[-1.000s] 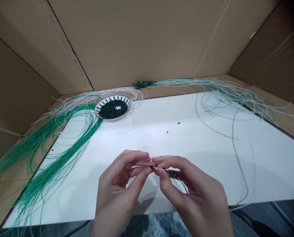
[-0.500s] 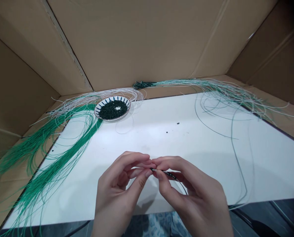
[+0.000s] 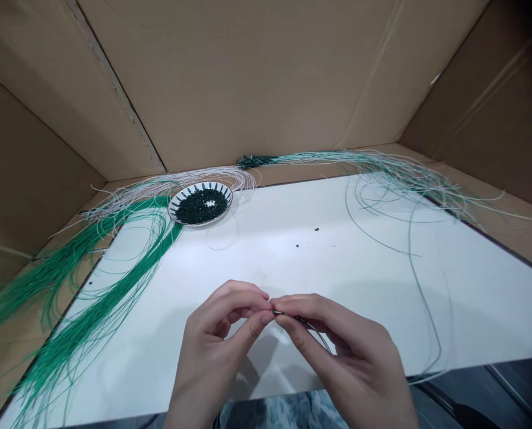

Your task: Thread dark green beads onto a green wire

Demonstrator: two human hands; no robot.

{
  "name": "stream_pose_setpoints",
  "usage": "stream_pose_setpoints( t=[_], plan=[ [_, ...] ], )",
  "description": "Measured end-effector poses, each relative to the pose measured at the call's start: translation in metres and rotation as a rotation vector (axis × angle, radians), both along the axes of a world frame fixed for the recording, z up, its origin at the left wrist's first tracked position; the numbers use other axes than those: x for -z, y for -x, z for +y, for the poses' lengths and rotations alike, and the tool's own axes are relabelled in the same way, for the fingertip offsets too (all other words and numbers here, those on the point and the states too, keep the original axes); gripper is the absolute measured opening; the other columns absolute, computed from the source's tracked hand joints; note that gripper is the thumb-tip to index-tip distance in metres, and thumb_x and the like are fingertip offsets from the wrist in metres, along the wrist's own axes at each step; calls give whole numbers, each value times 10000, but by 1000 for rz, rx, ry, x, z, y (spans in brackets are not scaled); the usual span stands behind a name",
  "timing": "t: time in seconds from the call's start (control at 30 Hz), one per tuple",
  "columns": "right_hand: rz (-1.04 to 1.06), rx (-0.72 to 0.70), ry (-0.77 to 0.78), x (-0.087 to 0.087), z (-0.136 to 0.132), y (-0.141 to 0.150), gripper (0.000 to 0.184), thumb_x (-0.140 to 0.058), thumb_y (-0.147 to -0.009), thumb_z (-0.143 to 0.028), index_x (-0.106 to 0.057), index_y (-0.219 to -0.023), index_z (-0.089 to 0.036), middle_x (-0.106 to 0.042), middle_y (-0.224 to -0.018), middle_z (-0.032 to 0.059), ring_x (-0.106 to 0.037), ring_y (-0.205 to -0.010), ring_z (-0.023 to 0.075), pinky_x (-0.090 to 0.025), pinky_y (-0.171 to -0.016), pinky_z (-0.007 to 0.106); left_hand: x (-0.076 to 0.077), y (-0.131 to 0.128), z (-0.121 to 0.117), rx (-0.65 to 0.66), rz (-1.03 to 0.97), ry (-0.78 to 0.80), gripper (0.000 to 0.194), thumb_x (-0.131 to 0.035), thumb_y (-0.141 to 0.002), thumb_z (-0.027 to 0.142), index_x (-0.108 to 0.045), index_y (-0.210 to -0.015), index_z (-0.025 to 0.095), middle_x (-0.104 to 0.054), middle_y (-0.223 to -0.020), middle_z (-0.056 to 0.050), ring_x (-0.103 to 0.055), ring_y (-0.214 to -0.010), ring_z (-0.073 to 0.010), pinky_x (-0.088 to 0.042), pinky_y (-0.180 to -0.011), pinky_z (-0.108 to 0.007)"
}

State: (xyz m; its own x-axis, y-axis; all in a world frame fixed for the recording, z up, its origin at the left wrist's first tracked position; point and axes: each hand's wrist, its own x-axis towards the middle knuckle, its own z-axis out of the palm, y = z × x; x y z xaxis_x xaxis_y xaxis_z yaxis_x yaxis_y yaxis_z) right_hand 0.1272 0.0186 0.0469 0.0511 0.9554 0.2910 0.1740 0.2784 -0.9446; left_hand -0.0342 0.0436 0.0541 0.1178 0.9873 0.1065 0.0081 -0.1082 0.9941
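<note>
My left hand (image 3: 225, 339) is closed in a pinch at the near middle of the white board, thumb and forefinger on a tiny dark bead (image 3: 274, 311). Right beside it, my right hand (image 3: 348, 342) pinches a thin beaded cord (image 3: 300, 320) between thumb and fingers. Several dark beads sit on this cord, and its pale strands curve back under the right palm. The fingertips of both hands nearly touch and partly cover the bead. Farther off stands a patterned dish (image 3: 226, 189) of dark green beads (image 3: 194, 208).
Green cords (image 3: 127, 286) fan out at the left, with white cords (image 3: 136, 185) behind. Along the back right lies a bundle of beaded cords (image 3: 337, 158). Loose beads (image 3: 317, 229) dot the white board (image 3: 257, 250). Cardboard walls (image 3: 248, 77) enclose it.
The view has shifted slightly, so the scene sits lower and more to the left. My fingertips have drawn closer together, and less of the cord shows between them.
</note>
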Motion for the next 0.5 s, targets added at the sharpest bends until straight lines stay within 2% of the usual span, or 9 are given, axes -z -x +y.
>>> stream_pose_setpoints(
  t=[0.13, 0.3, 0.4, 0.5],
  plan=[
    [44, -12, 19, 1, 3, -2, 120, -704, -913, -209, -805, -939, -269, -814, -954, 13, -753, -851, 166, -609, -755, 211, 1, -2, 1, 39, 45, 73, 137, -724, -893, 249, -783, -775, 288, -677, -839, 14, -614, -770, -119, -503, -682, -141],
    [38, 23, 128, -2, 4, -9, 131, -677, -864, -157, -761, -867, -258, -798, -860, -39, -728, -816, 138, -586, -769, 199, 1, -20, -1, 11, 64, 114, 166, -694, -905, 282, -731, -744, 260, -636, -825, 10, -595, -794, -137, -488, -714, -162],
    [79, 30, 204, -3, 5, -19, 64, -694, -840, -206, -741, -849, -248, -787, -846, -35, -732, -806, 148, -593, -773, 227, -1, -32, 1, 31, 87, 99, 164, -678, -918, 283, -706, -760, 246, -620, -832, 9, -589, -788, -136, -484, -708, -173],
    [121, 22, 221, 2, 7, -32, 64, -708, -865, -290, -755, -868, -248, -784, -850, -18, -729, -806, 157, -592, -760, 243, -4, -42, 8, 118, 153, 60, 154, -640, -943, 287, -696, -811, 232, -619, -873, -4, -609, -821, -148, -499, -725, -201]
  ],
)
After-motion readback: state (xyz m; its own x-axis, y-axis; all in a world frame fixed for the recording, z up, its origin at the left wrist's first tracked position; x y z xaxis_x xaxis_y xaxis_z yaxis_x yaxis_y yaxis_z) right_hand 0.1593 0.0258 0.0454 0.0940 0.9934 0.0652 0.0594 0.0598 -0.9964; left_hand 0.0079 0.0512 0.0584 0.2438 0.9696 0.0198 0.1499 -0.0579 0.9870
